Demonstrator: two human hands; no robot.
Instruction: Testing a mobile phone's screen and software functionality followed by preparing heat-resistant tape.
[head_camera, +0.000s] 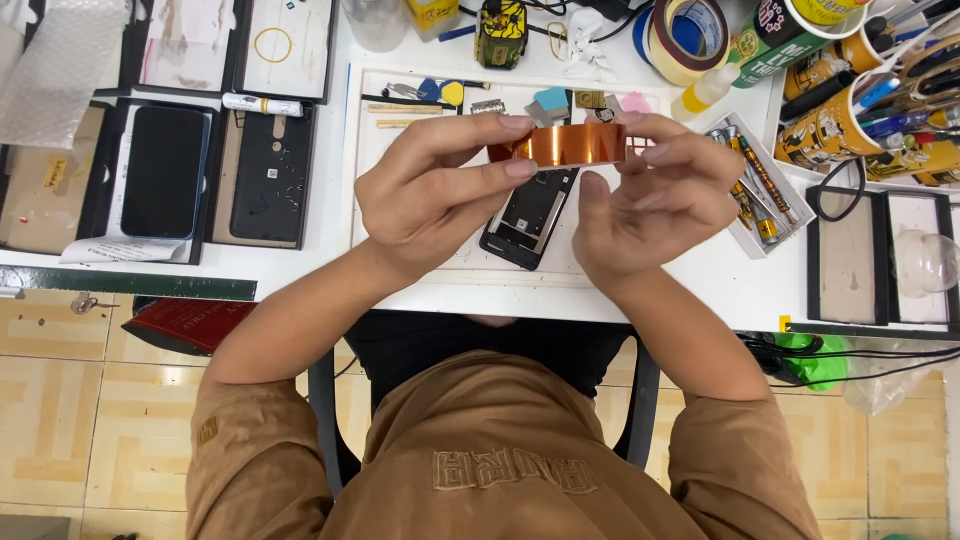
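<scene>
Copper-coloured tape roll (565, 143) sits pinched between both hands, left hand (432, 195) and right hand (655, 200), fingers closed on its ends; an opened phone (530, 215) lies on the worktop (700, 280) beneath them.

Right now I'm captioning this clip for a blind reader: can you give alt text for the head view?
Both hands, left hand and right hand, hold a roll of amber tape above an opened phone on a white work mat. Phones in trays lie to the left, cups of tools to the right.

Both hands, left (435, 195) and right (655, 200), hold an amber tape roll (565, 144) above an opened phone (530, 215).
</scene>
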